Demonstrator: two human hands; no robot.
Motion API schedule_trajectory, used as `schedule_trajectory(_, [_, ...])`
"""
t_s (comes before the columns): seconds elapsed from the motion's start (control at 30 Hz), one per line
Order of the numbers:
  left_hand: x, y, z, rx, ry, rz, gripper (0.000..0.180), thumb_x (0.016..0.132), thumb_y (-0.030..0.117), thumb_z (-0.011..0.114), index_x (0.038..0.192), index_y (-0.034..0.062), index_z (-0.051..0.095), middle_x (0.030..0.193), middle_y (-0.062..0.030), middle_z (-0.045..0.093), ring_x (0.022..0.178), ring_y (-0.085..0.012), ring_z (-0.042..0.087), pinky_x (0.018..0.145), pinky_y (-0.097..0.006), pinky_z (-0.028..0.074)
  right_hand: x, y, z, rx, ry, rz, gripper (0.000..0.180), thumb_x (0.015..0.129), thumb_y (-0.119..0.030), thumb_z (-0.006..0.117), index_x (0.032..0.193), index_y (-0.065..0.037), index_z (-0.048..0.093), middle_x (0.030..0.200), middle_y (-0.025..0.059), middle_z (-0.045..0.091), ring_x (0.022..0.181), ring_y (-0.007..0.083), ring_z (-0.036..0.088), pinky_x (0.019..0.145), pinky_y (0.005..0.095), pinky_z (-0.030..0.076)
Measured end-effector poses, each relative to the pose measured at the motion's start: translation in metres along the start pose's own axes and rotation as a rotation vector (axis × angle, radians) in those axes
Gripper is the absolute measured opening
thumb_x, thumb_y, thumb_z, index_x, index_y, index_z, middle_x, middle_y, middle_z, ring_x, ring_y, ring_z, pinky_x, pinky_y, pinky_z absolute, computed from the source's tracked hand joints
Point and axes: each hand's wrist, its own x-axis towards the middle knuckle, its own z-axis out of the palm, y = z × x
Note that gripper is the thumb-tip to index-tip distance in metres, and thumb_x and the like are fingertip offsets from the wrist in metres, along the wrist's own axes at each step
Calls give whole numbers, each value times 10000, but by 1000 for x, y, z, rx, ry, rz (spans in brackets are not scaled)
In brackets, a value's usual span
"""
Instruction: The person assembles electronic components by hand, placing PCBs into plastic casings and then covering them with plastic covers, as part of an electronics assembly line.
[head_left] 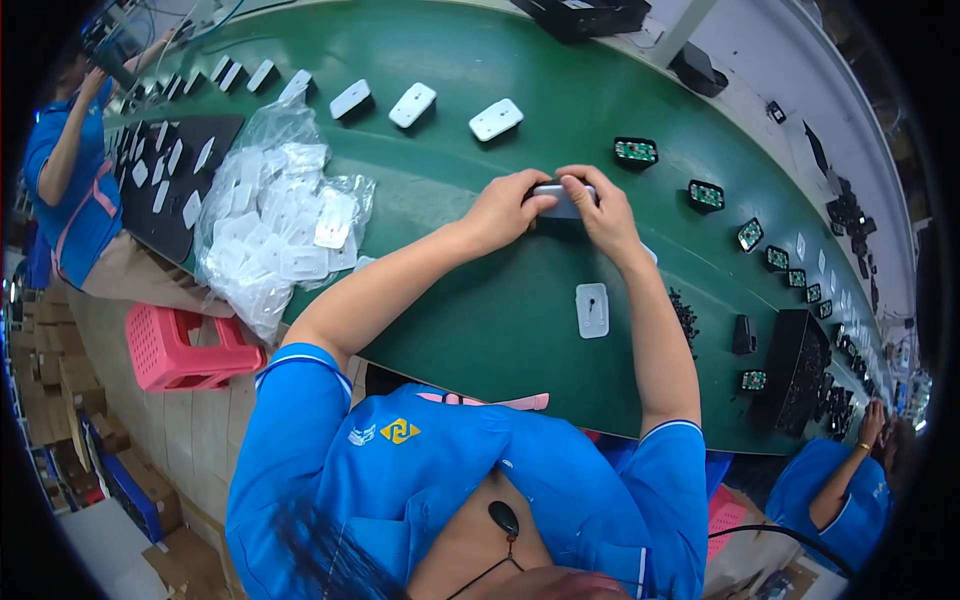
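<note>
The case point(567, 206) was above and right of centre in the frame, between both hands. It looked light and stiff, probably plastic, with smooth faces that might slip a little; its opposite ends seemed the surest hold. The left hand point(507, 211) was curled mostly closed on the left end, thumb against the case. The right hand point(604, 214) was bent around the other end, its thumb along the pale face.

My left fingers point(526, 183) and right fingers point(579, 172) hold a pale-topped black box point(563, 207) over the green table point(460, 320). White covers point(300, 262) fill a clear bag point(285, 122) on my left.
</note>
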Motion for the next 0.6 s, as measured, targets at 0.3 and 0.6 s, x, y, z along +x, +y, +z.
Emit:
schedule_trajectory(0.3, [99, -12, 16, 49, -54, -333, 288, 953, 211, 560, 1038, -61, 604, 727, -87, 653, 549, -115, 620, 498, -249, 500, 23, 69, -86, -585, 247, -134, 456, 779, -124, 689, 1219, -112, 570, 1273, 69, 557, 1238, 273, 468, 1033, 377, 400])
schedule_trajectory(0.6, [87, -6, 22, 729, 220, -154, 490, 891, 327, 613, 1235, 16, 455, 926, -202, 679, 815, -393, 659, 701, -484, 514, 68, 97, -78, -742, 286, -74, 484, 743, -162, 723, 1198, -168, 559, 1141, 82, 605, 1025, 294, 563, 912, 421, 457])
